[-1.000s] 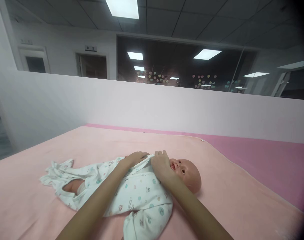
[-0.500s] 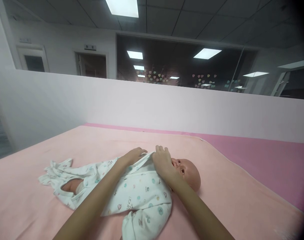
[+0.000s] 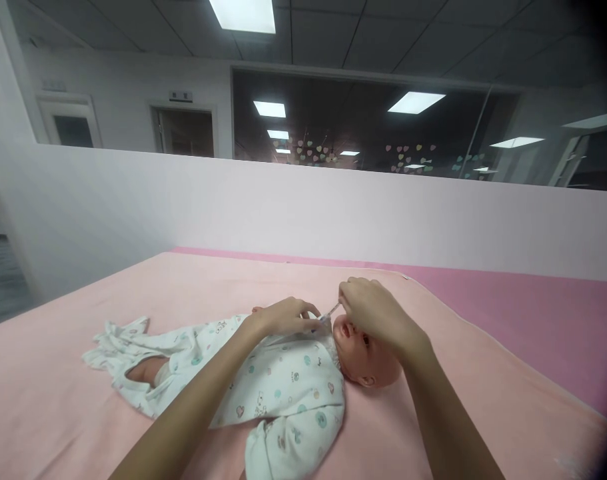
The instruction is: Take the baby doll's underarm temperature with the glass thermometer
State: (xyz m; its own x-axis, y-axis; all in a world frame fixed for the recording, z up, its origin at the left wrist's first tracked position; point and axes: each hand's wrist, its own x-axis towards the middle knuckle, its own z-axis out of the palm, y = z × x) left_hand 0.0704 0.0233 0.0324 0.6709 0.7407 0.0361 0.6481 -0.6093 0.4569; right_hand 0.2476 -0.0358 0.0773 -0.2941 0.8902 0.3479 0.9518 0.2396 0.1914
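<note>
A baby doll point(image 3: 366, 357) lies on its back, its head to the right, dressed in white baby clothes point(image 3: 288, 377) with a small coloured print. My right hand point(image 3: 376, 307) is above the doll's face, fingers pinched on a thin tie point(image 3: 335, 309) that runs taut down to the neck of the clothes. Over the doll's chest my left hand point(image 3: 288, 315) has its fingers bent and closed near the base of that tie, by the collar. It seems to grip the garment's edge there; its fingertips are partly hidden. One bare leg point(image 3: 146, 369) shows through an opening in the clothes.
The doll rests on a peach-pink sheet point(image 3: 208, 280) over a pink mat point(image 3: 523, 320). A low white wall point(image 3: 333, 213) closes off the far side. Past it are doors and a dark window point(image 3: 358, 127) with heart stickers.
My right hand has moved right and up from the collar, drawing out the thin tie. My left hand has slid slightly right. The lifted front flap now lies flatter on the chest.
</note>
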